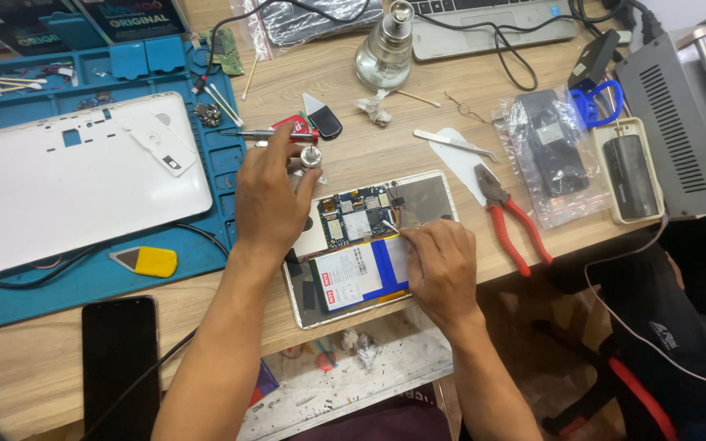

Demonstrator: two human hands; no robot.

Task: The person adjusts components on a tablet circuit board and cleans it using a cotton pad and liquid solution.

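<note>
An opened tablet (431,200) lies near the table's front edge, its circuit board (357,214) and blue-edged white battery (353,276) exposed. My left hand (271,196) rests on the tablet's upper left corner, fingers near a small round metal tin (311,157). My right hand (441,265) pinches a thin metal tool (389,224) whose tip touches the board's right edge. A red-handled screwdriver (275,131) lies just beyond my left hand.
A white tablet back cover (75,175) lies on a blue work mat (124,273) at left, with a yellow pry tool (147,261). Red pliers (510,216), tweezers (455,144), a glass bottle (383,51), a black phone (120,359), a laptop and a grey power unit (680,122) surround.
</note>
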